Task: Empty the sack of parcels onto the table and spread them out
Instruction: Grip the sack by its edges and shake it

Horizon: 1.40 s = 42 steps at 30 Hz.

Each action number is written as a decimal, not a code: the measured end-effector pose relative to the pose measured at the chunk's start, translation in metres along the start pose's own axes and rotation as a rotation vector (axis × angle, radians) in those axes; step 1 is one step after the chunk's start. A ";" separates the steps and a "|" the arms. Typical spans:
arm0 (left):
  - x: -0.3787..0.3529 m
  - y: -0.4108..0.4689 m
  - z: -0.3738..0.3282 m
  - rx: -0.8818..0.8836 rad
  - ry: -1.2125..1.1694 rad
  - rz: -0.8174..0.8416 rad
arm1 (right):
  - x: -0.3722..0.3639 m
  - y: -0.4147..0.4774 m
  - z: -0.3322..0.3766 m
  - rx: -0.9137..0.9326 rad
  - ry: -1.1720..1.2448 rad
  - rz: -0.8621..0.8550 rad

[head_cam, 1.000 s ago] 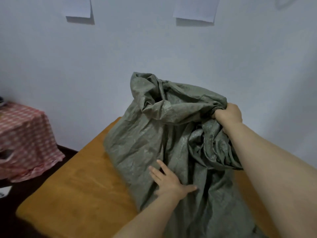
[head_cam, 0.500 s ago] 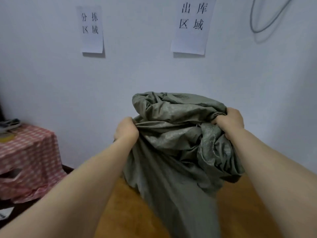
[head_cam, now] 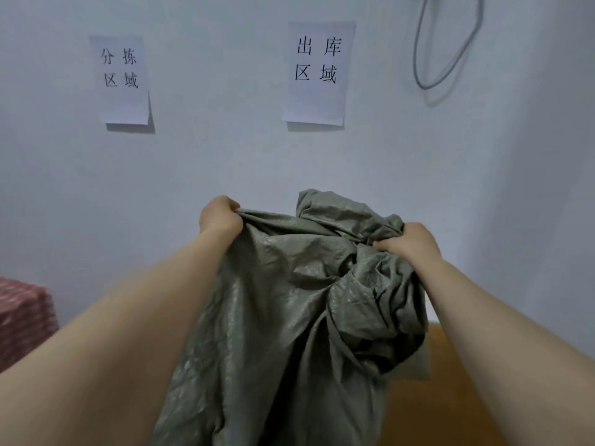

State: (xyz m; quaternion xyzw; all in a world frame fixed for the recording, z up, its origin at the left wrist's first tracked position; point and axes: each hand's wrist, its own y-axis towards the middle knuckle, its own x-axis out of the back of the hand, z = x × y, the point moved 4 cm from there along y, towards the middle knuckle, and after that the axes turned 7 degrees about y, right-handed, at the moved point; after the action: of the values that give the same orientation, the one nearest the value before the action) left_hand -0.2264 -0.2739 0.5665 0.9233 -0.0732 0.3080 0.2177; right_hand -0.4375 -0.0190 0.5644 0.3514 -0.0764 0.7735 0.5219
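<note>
- Head view: we see the grey-green woven sack [head_cam: 289, 317] held up before a pale wall [head_cam: 225, 162]. Its long axis runs near upright, from the bunched upper edge between the two hands down past the bottom of the frame.
- Its upper end points toward the wall and upward. We cannot tell whether that end is the mouth or the base, as the cloth there is crumpled into folds.
- The sack hangs above the orange-brown wooden table [head_cam: 450, 400], which shows only at lower right. The sack's lower end lies out of frame.
- The left hand [head_cam: 220, 217] is raised at the sack's upper left corner. Its fingers are curled tight round a gather of cloth, with the knuckles toward the wall. Its bare forearm reaches in from lower left.
- The right hand [head_cam: 413, 243] sits a little lower on the right, clenched on a twisted wad of the cloth, with the thumb lying along the near side. Its forearm comes in from lower right.
- Between the hands, the upper edge is drawn fairly taut at left and heaped at right.
- On the wall we read two white paper sheets: the left sign [head_cam: 124, 80] says 分拣区域 and the right sign [head_cam: 318, 72] says 出库区域.
- A grey cable [head_cam: 450, 75] hangs in a loop at upper right.
- A red-checked cloth [head_cam: 22, 317] drapes something at the left edge.
</note>
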 end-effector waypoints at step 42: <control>0.059 -0.071 0.114 0.105 0.763 0.105 | -0.073 -0.020 -0.036 -0.160 0.108 -0.081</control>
State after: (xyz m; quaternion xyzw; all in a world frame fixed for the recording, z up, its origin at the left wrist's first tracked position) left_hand -0.0992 -0.2616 0.4948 0.7473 -0.0183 0.6432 0.1659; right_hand -0.4218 -0.0473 0.4871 0.2689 -0.0953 0.7609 0.5827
